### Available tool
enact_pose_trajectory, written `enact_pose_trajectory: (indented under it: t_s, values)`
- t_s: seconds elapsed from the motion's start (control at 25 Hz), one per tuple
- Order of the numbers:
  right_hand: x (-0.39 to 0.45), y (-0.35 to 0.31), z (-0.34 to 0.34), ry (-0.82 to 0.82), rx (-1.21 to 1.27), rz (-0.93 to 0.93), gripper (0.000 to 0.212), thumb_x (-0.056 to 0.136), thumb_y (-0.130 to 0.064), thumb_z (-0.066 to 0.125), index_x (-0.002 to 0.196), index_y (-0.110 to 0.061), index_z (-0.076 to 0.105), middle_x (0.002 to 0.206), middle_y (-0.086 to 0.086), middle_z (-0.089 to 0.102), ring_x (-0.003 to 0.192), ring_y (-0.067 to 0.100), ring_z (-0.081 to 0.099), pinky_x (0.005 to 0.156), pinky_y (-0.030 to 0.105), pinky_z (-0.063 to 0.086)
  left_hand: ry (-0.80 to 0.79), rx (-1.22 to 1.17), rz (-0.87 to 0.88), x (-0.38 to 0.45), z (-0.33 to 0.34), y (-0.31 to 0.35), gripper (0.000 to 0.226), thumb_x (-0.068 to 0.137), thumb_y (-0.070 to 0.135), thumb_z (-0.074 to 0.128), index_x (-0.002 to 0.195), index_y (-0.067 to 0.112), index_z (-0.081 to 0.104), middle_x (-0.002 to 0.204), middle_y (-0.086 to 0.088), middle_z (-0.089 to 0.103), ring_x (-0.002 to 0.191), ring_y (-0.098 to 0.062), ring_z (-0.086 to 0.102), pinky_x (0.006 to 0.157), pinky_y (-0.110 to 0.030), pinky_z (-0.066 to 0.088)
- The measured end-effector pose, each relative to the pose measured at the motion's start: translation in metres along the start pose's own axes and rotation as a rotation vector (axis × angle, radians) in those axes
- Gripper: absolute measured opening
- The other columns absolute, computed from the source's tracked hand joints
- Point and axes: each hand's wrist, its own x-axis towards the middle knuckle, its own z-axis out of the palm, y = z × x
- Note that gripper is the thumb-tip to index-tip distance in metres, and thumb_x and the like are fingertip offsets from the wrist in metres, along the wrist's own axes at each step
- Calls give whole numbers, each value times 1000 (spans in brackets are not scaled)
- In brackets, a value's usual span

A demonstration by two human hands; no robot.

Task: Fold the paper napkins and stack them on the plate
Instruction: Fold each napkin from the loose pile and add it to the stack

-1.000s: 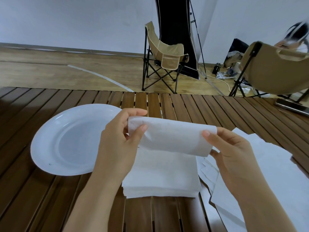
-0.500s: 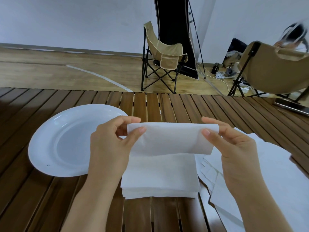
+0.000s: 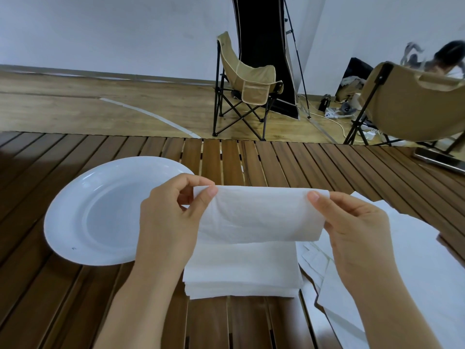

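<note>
head view, looking forward and down, close over table (image 3: pixel 75 311)

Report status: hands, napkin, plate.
Left hand and right hand pinch the top corners of one napkin, folded over, held above the napkin stack. Plate bare, left of stack. Nothing in the way.

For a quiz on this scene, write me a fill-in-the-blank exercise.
1. The round white plate holds ____ napkins.
2. The folded white paper napkin is pinched by ____ hands, the left hand and the right hand.
3. The stack of white napkins lies on the slatted ____ table.

Missing: no; both; wooden
</note>
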Motion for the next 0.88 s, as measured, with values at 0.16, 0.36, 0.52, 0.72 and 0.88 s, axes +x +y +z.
enact_pose_trajectory:
  t_s: [0.16, 0.36, 0.52, 0.72, 0.88]
  values:
    - [-1, 1, 1, 9, -68, 0, 8, 75, -27, 76, 80, -21, 77, 80, 3, 73, 91, 32, 65, 84, 52, 54, 2, 46, -31, -2, 0, -4, 15, 83, 43, 62, 85, 30, 68, 72, 17, 62, 71, -5, 57, 61, -10, 37]
    - [2, 8, 2, -41, -77, 94, 12, 76, -16, 77, 88, -18, 75, 85, 0, 73, 93, 28, 66, 83, 50, 55, 17, 111, -58, -3, 1, -3, 28, 86, 48, 54, 76, 23, 61, 71, 14, 58, 70, -5, 55, 58, -11, 32]
    - [3, 23, 4, -84, -134, 249, 19, 76, -9, 77, 93, -18, 74, 89, 3, 74, 92, 29, 68, 87, 52, 55, -24, 154, -179, -3, 8, -5, 37, 90, 51, 44, 81, 16, 56, 79, 9, 58, 73, -8, 53, 60, -13, 33]
    - [0, 33, 12, -88, -361, 343, 25, 77, -8, 75, 97, -19, 65, 92, 3, 68, 88, 22, 63, 82, 43, 54, -222, 102, -433, -9, 12, -13, 25, 91, 27, 60, 110, 28, 43, 104, 1, 54, 87, -16, 54, 63, -25, 42]
    - [-3, 40, 15, -126, -654, 239, 18, 78, -1, 67, 82, -17, 59, 80, 1, 63, 74, 17, 57, 58, 22, 42, -303, 209, -416, -12, 15, -18, 20, 93, 9, 52, 92, 27, 60, 102, 2, 55, 82, -11, 50, 53, -16, 35]
